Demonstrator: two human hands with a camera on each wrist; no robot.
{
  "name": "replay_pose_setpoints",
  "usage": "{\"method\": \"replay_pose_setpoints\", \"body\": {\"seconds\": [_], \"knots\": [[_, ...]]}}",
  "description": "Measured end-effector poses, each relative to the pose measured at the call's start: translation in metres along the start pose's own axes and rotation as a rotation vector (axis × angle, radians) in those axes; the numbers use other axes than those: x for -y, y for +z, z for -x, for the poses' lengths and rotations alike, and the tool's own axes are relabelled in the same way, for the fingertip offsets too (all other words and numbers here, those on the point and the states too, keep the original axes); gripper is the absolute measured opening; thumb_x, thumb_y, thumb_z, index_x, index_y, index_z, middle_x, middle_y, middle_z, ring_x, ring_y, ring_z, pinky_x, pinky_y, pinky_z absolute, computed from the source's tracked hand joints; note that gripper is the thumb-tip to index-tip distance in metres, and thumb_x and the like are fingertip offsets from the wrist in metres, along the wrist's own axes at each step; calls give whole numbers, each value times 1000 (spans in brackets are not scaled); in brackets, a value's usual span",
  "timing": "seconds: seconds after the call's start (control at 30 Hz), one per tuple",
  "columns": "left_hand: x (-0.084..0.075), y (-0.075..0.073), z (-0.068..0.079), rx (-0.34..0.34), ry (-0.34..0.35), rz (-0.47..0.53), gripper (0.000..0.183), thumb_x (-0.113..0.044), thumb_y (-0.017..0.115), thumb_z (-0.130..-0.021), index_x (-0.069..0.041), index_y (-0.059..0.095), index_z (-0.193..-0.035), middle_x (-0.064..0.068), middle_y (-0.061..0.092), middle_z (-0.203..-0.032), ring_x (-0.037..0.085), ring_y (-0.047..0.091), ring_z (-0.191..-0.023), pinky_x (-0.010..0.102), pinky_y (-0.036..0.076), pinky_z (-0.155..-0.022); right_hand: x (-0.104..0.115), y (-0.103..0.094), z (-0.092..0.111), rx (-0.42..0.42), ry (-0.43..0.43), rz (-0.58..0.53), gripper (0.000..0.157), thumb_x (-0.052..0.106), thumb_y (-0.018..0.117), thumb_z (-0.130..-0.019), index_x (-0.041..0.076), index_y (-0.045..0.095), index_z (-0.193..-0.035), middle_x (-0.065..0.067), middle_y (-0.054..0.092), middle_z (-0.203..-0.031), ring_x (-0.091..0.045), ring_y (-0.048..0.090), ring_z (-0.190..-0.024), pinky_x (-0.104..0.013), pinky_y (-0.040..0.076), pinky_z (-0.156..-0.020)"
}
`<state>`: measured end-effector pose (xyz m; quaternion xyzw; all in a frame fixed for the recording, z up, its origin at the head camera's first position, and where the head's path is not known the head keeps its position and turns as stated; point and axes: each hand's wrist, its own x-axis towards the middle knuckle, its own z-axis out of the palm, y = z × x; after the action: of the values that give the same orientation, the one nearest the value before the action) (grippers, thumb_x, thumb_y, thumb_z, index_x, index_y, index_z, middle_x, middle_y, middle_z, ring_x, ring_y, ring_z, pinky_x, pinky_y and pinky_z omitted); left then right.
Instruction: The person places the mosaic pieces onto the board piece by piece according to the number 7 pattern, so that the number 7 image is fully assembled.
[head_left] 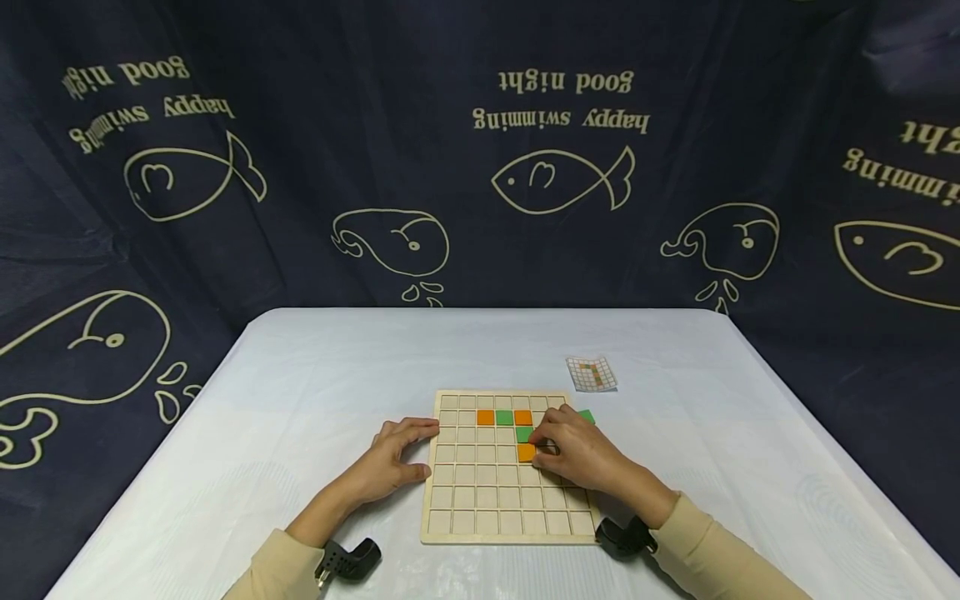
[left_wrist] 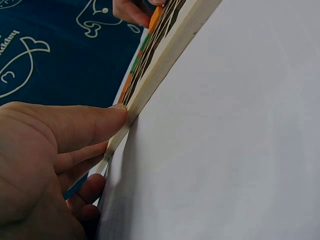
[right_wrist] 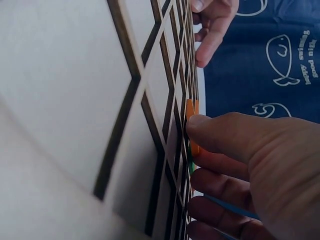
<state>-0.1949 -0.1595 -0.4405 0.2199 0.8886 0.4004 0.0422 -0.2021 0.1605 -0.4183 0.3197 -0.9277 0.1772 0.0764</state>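
A wooden grid board [head_left: 480, 534] lies flat on the table. In its second row from the far edge sit an orange tile [head_left: 485, 417], a green tile [head_left: 504, 417] and another orange tile [head_left: 522, 417]. Below the last one is a second green tile [head_left: 524, 434]. My right hand [head_left: 581, 450] pinches an orange square tile [head_left: 526, 452] just under that green one; in the left wrist view this tile [left_wrist: 155, 19] stands tilted at the board surface. My left hand [head_left: 390, 458] rests against the board's left edge, thumb and extended fingers touching it.
A small printed card [head_left: 592, 375] with a coloured grid pattern lies beyond the board's far right corner. Partly behind my right hand, a green piece [head_left: 587, 416] shows by the board's right edge. A white cloth [head_left: 300, 375] covers the table; a dark patterned curtain [head_left: 465, 250] hangs behind.
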Motion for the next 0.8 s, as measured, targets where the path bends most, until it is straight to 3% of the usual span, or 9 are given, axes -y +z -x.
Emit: {"method": "replay_pose_setpoints", "body": {"seconds": [0.8], "knots": [[1,0,0,-9,11,-6,56,-15,72,-78,-9,55,-131,2,47,-142,17,35,-112,39,26,-94,-5,-13,1,-53,65,-6,23,25,76,-78,13,73,-97,3,60,-89,-7,40,-79,-22,37,-65]]}}
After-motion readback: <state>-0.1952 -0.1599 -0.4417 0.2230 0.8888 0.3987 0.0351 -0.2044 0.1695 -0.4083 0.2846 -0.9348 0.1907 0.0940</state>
